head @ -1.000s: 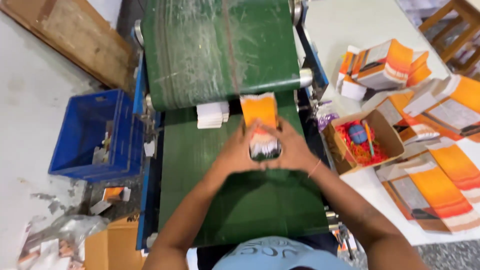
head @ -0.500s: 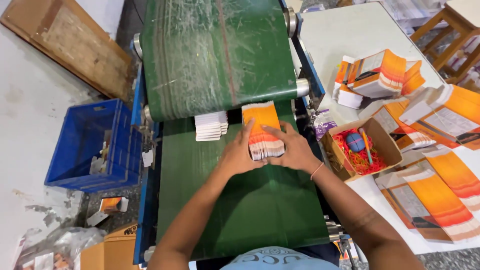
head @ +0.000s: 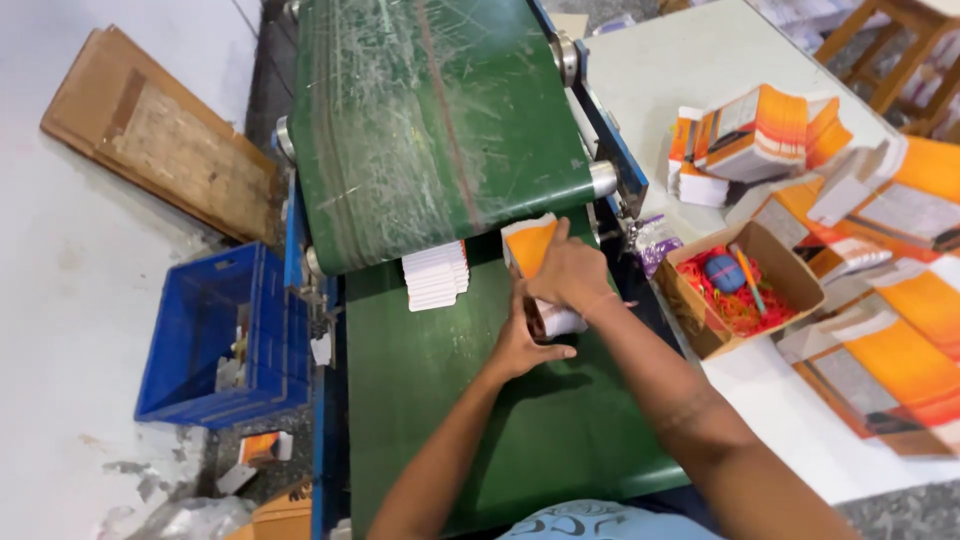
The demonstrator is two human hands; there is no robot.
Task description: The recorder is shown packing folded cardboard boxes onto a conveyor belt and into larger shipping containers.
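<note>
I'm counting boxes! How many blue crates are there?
1. The blue crate sits on the floor left of the green conveyor belt, away from both hands. Others could be out of view.

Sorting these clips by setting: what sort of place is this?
Likely a packaging workshop: green conveyor belt, flat orange cartons piled on a table, both hands squaring a carton stack.

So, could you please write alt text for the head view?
Both hands, left hand and right hand, grip a stack of orange-and-white flat cartons on a green conveyor belt. A white stack lies alongside, and a blue crate sits left.
</note>
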